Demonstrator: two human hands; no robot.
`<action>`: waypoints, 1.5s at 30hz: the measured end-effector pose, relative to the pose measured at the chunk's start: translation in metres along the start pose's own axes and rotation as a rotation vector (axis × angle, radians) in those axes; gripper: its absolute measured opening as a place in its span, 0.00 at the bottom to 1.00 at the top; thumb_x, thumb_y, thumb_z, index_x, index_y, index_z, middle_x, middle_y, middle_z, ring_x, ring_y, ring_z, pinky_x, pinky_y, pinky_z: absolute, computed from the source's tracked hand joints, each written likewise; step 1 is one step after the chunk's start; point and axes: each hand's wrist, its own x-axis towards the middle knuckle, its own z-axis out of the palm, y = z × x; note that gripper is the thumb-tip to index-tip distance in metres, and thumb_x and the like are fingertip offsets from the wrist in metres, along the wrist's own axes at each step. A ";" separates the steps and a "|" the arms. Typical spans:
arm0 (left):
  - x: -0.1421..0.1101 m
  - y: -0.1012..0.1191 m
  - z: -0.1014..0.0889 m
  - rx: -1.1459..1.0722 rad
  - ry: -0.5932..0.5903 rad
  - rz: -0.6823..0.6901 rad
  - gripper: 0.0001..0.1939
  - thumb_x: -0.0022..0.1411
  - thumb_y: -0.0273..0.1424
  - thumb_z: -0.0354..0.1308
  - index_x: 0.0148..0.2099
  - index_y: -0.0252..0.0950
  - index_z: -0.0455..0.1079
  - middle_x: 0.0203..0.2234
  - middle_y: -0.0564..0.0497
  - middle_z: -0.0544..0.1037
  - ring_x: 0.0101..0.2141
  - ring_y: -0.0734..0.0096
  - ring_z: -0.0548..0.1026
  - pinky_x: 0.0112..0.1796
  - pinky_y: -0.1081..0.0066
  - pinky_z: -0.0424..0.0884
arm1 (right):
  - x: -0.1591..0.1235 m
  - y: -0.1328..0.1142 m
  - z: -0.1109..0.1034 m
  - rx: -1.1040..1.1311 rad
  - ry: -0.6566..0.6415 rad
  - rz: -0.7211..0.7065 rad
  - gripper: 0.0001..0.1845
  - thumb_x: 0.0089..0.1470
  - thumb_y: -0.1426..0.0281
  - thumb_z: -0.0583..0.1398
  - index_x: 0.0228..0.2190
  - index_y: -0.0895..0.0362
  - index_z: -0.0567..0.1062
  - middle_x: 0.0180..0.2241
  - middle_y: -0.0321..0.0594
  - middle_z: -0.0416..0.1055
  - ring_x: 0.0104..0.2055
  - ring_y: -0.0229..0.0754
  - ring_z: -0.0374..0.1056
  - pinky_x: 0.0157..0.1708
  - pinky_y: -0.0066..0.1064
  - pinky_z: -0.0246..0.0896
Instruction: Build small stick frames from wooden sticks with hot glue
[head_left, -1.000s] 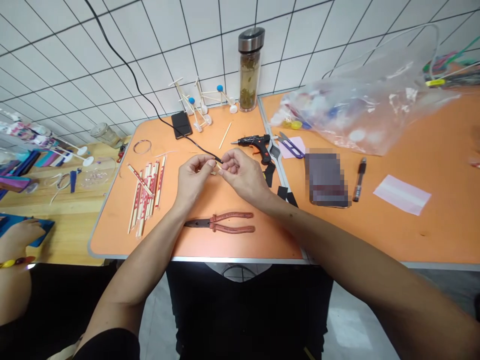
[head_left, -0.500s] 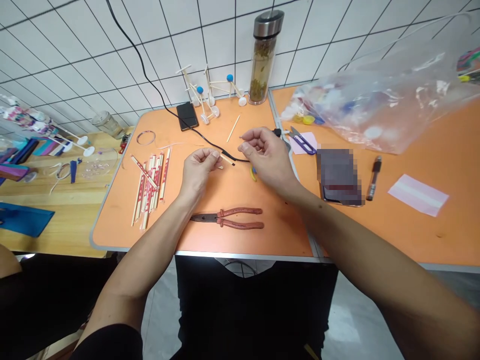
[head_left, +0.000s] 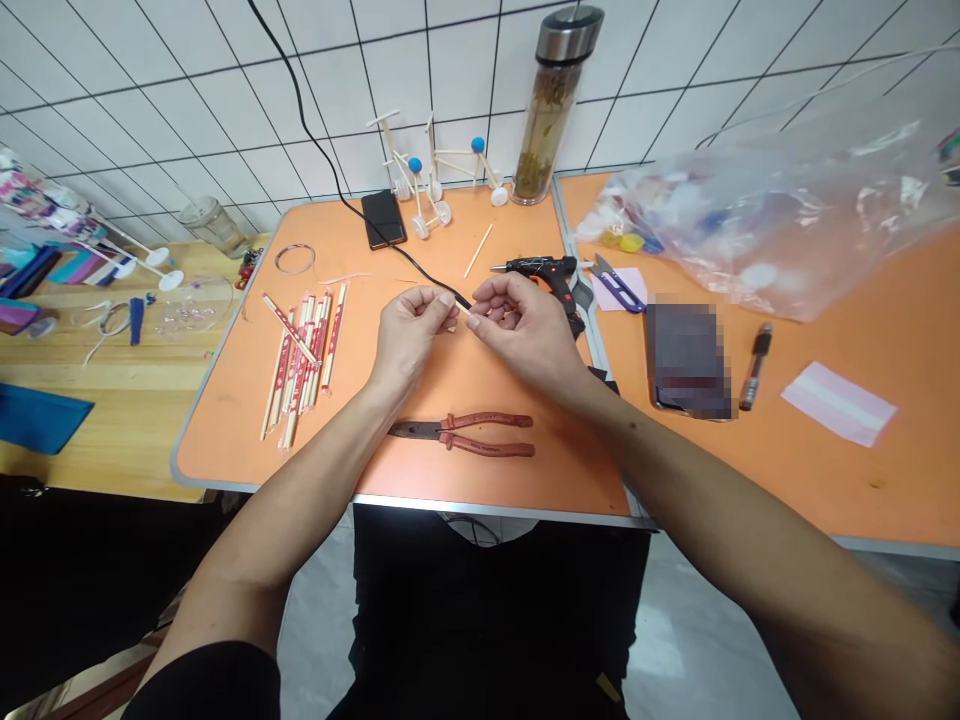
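A short piece of pale wooden stick [head_left: 463, 309] spans the gap between my hands above the orange table. My left hand [head_left: 416, 330] pinches one end between thumb and forefinger. At the other end, my right hand [head_left: 521, 325] is closed with its thumb and fingertips on the stick; its grip is partly hidden. Just behind my right hand lies a black glue gun [head_left: 551, 275], with its nozzle pointing left. Pliers [head_left: 480, 435] with reddish handles rest on the table below my hands. A loose wooden stick [head_left: 478, 250] lies beyond them.
Several wrapped chopsticks [head_left: 306, 350] lie left of my hands. Small stick models with blue balls [head_left: 415, 165] stand by the wall, near a black phone [head_left: 383, 219] and a tea bottle [head_left: 555, 110]. Rightward are snips [head_left: 619, 283], a pen [head_left: 756, 366] and a plastic bag [head_left: 787, 200].
My right hand has moved left and down to the stick in my left hand. The glue gun behind it now shows more fully. The whole view has shifted slightly.
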 end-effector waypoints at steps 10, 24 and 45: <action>0.000 0.006 0.001 -0.094 0.022 -0.113 0.19 0.58 0.42 0.81 0.34 0.36 0.78 0.29 0.51 0.82 0.28 0.76 0.77 0.36 0.72 0.77 | 0.006 0.000 -0.013 0.126 -0.006 0.048 0.08 0.59 0.65 0.67 0.41 0.52 0.78 0.38 0.37 0.79 0.41 0.43 0.76 0.44 0.37 0.72; -0.001 0.011 0.005 -0.127 0.067 -0.147 0.17 0.61 0.38 0.80 0.34 0.35 0.77 0.29 0.52 0.82 0.27 0.77 0.76 0.36 0.73 0.76 | 0.004 0.010 -0.006 0.180 -0.075 0.100 0.16 0.53 0.63 0.73 0.40 0.53 0.78 0.36 0.36 0.77 0.39 0.40 0.75 0.43 0.34 0.73; 0.012 0.017 -0.016 0.169 0.087 0.063 0.20 0.64 0.45 0.76 0.51 0.40 0.82 0.37 0.49 0.86 0.32 0.71 0.79 0.36 0.71 0.77 | 0.003 0.004 -0.009 0.018 0.036 0.045 0.09 0.56 0.74 0.66 0.41 0.53 0.79 0.35 0.36 0.78 0.37 0.40 0.74 0.39 0.34 0.69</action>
